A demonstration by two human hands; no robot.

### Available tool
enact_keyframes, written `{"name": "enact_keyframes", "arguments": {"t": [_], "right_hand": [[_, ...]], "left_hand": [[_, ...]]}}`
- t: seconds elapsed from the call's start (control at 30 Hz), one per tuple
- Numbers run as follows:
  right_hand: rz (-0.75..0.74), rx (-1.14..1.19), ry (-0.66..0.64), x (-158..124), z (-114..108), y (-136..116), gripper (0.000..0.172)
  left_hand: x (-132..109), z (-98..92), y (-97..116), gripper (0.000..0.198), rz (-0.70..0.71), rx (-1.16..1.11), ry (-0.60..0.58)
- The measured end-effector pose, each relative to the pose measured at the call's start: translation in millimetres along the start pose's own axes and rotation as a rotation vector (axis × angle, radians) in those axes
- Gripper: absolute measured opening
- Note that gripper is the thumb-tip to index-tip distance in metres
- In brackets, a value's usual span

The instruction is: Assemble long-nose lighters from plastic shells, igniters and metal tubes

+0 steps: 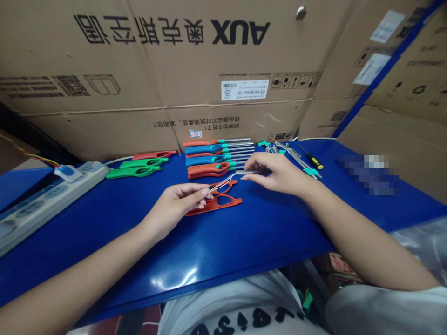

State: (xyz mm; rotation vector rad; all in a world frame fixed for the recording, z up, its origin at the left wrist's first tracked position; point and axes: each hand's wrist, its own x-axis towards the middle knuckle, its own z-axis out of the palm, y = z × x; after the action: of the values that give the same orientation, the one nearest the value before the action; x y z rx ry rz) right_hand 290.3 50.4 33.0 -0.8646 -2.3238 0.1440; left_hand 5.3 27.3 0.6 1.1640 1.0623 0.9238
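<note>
My left hand (177, 201) pinches a bundle of thin wires (222, 180) between thumb and fingers. The wires run to the right into a slim metal tube (240, 172), and my right hand (275, 171) is closed around that tube. Below them on the table lie orange handle shells (228, 201), partly covered by my left hand. Just behind my hands, several long-nosed lighters (207, 170) with orange and blue handles and metal tubes lie side by side. What sits in my left palm is hidden.
Green and red handles (139, 171) lie to the left, near a white power strip (52, 197). At the right are loose metal tubes with green parts (296, 158) and a yellow-black screwdriver (315, 160). A cardboard wall (195, 65) closes the back of the blue table (146, 265).
</note>
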Motion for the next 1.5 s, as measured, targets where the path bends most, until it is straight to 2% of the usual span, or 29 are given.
{"name": "enact_keyframes", "arguments": {"t": [0.1, 0.2, 0.3, 0.4, 0.5, 0.6, 0.87, 1.1, 1.5], "right_hand": [[0.010, 0.059, -0.071, 0, -3, 0, 0.010], [-0.007, 0.142, -0.193, 1, -7, 0, 0.015], [0.033, 0.224, -0.312, 2, -8, 1, 0.019], [0.121, 0.268, -0.407, 2, -8, 3, 0.021], [0.226, 0.283, -0.444, 0, -7, 4, 0.025], [0.270, 0.282, -0.464, -1, -6, 4, 0.025], [0.197, 0.230, -0.556, -2, 8, 7, 0.020], [0.085, 0.142, -0.556, -2, 13, 3, 0.013], [0.167, -0.068, -0.567, 1, 14, -10, 0.006]], "left_hand": [[2, -4.0, -3, 0.039, 0.118, 0.186, 0.006], [1, -7.8, -5, 0.028, 0.380, 0.509, 0.016], [-1, -10.2, -5, 0.020, 0.675, 0.797, -0.021], [-2, -11.6, -7, 0.018, 0.812, 0.927, -0.055], [0, -13.1, -9, 0.018, 0.827, 0.978, -0.054], [1, -13.8, -11, 0.018, 0.826, 1.002, -0.053], [2, -12.3, -10, 0.026, 0.782, 1.019, -0.124], [0, -12.1, -9, 0.026, 0.731, 1.026, -0.138], [-2, -10.5, -6, 0.024, 0.709, 1.040, -0.129]]}}
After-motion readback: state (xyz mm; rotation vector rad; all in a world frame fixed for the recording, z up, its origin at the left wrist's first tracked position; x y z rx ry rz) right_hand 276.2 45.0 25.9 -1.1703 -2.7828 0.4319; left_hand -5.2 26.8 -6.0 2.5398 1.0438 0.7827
